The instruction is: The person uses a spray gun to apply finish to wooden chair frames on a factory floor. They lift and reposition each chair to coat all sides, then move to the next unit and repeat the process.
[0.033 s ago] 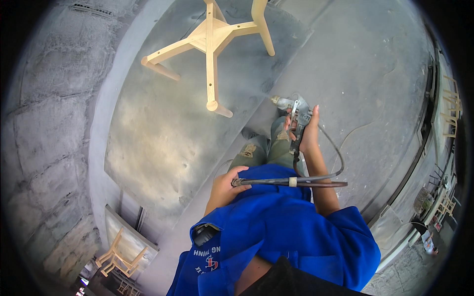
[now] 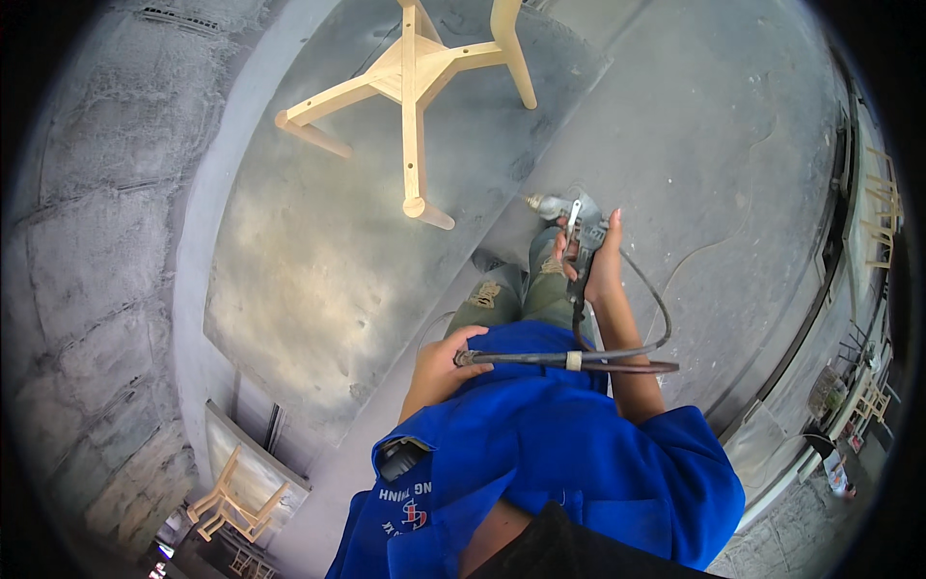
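right hand grips a drill above the knees, chuck toward the chair frame on the slab – frame top cut off by the rim. left hand closed on the looped cord; fingertips hidden.

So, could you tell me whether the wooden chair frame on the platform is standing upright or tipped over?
Tipped over: the wooden chair frame lies on the grey platform with its legs splayed sideways and outward, not standing on them.
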Demonstrator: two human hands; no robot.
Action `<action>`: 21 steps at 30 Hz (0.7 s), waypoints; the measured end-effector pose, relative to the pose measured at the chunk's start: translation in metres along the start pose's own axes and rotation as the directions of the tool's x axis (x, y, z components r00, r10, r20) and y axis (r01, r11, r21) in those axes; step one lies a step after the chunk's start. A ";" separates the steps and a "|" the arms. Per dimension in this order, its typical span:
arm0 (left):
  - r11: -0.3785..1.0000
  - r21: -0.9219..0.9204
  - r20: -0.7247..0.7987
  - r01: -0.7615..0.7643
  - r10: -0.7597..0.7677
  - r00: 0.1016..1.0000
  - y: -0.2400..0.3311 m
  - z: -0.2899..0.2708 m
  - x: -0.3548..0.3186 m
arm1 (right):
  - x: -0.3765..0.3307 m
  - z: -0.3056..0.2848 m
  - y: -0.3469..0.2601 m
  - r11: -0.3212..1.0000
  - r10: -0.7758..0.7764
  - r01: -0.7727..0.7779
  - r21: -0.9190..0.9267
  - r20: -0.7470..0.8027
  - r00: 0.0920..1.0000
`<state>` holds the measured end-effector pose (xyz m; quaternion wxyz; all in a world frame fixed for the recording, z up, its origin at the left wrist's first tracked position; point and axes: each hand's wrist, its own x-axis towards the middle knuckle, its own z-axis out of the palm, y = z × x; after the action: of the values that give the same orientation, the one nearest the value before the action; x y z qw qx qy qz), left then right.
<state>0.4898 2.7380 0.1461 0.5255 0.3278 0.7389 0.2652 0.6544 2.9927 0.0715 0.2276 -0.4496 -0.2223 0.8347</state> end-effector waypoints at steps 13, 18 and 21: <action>0.987 -0.143 -0.086 0.074 -0.087 0.993 -0.015 0.011 0.024 | 0.134 -0.061 0.112 0.924 0.270 -0.320 -0.209 -0.235 0.934; 0.974 -0.196 -0.178 0.117 -0.153 0.972 -0.024 0.015 0.022 | 0.174 -0.072 0.143 0.905 0.232 -0.331 -0.266 -0.343 0.910; 0.969 -0.206 -0.192 0.137 -0.177 0.965 -0.030 0.020 0.023 | 0.191 -0.059 0.151 0.898 0.181 -0.299 -0.323 -0.348 0.920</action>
<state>0.4971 2.7372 0.1043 0.4933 0.1862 0.7850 0.3253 0.5837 2.9927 -0.1693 0.0650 -0.6335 -0.2790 0.7188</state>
